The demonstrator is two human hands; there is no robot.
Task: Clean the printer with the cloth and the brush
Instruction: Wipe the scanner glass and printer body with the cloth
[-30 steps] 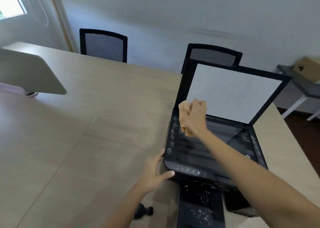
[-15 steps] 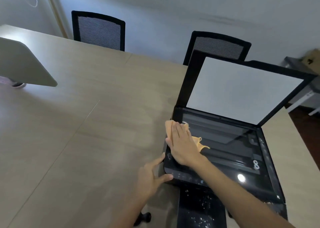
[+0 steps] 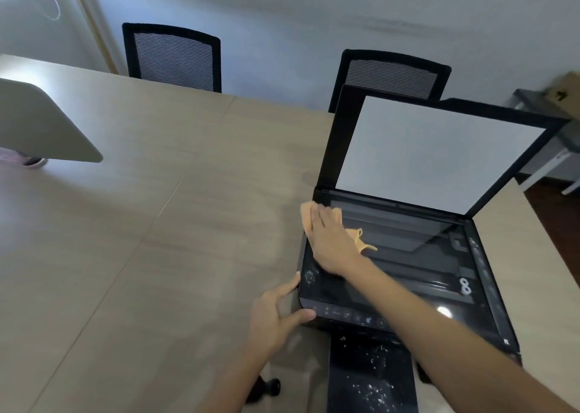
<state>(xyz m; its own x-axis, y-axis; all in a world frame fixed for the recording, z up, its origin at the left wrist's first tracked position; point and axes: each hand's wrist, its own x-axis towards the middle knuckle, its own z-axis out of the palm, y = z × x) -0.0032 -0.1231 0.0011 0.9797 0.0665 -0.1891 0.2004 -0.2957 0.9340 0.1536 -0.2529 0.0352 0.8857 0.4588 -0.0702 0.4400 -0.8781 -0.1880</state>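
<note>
Right now my right hand [image 3: 332, 243] lies flat, fingers together, pressing the orange cloth [image 3: 317, 216] onto the far-left corner of the printer [image 3: 408, 274] glass, holding it by pressure only. My left hand [image 3: 276, 315] is spread open against the printer's near-left corner, gripping nothing. From my pressing palm the glass runs long to the right, toward the far-right corner under the raised lid [image 3: 436, 152], so I judge the wipe goes rightward

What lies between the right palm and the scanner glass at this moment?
An orange cloth lies flat between the right hand and the printer glass, near its far left corner; edges stick out past the fingers. The head view shows it.
</note>
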